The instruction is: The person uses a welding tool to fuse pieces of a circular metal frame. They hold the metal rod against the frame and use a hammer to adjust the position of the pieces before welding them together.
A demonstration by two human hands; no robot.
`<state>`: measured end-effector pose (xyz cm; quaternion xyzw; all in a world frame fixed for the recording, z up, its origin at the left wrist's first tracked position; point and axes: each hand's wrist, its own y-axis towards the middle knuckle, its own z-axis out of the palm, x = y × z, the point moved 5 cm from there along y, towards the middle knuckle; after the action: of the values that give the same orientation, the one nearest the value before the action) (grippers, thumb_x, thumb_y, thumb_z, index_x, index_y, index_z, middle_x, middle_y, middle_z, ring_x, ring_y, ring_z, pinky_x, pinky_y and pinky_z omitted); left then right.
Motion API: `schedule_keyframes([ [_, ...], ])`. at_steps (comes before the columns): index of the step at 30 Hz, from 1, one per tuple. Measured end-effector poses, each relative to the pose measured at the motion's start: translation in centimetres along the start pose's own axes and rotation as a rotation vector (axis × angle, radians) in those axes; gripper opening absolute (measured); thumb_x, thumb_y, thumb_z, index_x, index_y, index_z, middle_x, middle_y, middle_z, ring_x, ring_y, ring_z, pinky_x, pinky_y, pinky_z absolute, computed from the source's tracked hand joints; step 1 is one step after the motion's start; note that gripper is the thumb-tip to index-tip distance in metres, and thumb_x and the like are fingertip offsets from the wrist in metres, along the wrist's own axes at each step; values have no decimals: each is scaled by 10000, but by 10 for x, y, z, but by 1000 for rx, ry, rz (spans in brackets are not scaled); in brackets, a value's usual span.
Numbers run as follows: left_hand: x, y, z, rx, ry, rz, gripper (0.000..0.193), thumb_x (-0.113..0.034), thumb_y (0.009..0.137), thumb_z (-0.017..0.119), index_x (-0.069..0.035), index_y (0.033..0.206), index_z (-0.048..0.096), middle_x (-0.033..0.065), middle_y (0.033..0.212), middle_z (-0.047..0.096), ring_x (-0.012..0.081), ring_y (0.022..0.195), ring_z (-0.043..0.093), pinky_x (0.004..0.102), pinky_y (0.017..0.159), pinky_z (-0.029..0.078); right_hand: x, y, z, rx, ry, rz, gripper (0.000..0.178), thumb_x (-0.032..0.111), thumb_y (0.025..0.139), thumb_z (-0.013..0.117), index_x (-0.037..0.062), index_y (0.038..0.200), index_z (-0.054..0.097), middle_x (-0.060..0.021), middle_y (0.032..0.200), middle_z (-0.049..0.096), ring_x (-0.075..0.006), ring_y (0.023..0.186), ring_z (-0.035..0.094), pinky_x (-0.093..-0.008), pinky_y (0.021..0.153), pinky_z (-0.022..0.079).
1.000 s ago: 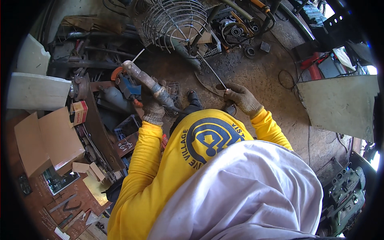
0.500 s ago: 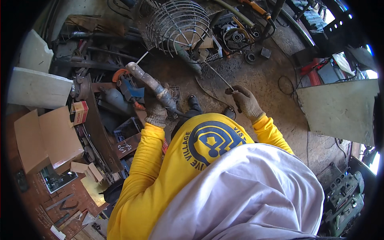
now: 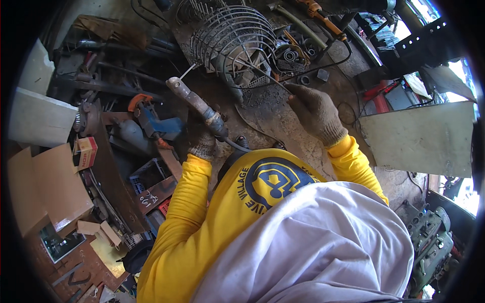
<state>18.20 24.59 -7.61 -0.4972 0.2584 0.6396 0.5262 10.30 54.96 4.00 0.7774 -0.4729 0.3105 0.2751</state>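
Observation:
My left hand (image 3: 202,144), in a knitted work glove, is wrapped round a welding electrode holder (image 3: 194,103) with a worn, taped handle. From the holder's head a short pale electrode (image 3: 189,70) sticks out toward the upper right. My right hand (image 3: 321,117), also gloved, is closed on the near end of a thin metal rod (image 3: 270,79). The rod slants up and left from my fingers to the round cage of bent metal bars (image 3: 235,31). Whether its far end touches the cage I cannot tell.
A blue and orange tool (image 3: 159,121) and a grey cylinder (image 3: 135,135) lie left of my left hand. Beyond the cage is a basket of metal parts (image 3: 290,63). A pale sheet panel (image 3: 419,139) stands at right. Open cardboard boxes (image 3: 58,187) sit at far left.
My right hand has moved up and slightly right with the rod, whose far end now overlaps the cage. My left hand with the electrode holder has shifted slightly right. The view has turned a little.

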Motion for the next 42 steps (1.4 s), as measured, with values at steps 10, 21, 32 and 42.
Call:
schedule_keyframes([
  [10, 5, 28, -37, 299, 114, 107, 489, -138, 869, 803, -69, 1278, 545, 107, 1137, 639, 215, 867, 660, 324, 709, 598, 64, 39, -2, 50, -481, 32, 328, 260, 963, 605, 136, 1243, 723, -182, 998, 750, -367, 910, 730, -479, 789, 581],
  [21, 14, 50, -55, 348, 128, 62, 626, -212, 726, 914, -48, 1203, 543, 42, 1021, 634, 147, 828, 626, 303, 720, 569, 61, 26, 27, 38, -572, 93, 369, 249, 963, 606, 190, 1317, 692, -145, 911, 761, -340, 806, 744, -439, 706, 594],
  [32, 4, 53, -43, 383, 178, 15, 570, -239, 755, 888, -45, 1174, 553, 39, 932, 616, 145, 794, 630, 306, 703, 572, 57, 41, 28, -25, -636, -7, 314, 246, 954, 617, 149, 1239, 707, -131, 977, 764, -320, 853, 744, -415, 736, 599],
  [42, 34, 55, -41, 329, -5, 34, 361, -217, 950, 738, -60, 1231, 576, 114, 1137, 661, 218, 1008, 678, 378, 816, 604, 33, 42, 44, -81, -562, -31, 290, 231, 931, 664, 170, 1211, 705, -101, 936, 758, -302, 823, 741, -414, 678, 586],
])
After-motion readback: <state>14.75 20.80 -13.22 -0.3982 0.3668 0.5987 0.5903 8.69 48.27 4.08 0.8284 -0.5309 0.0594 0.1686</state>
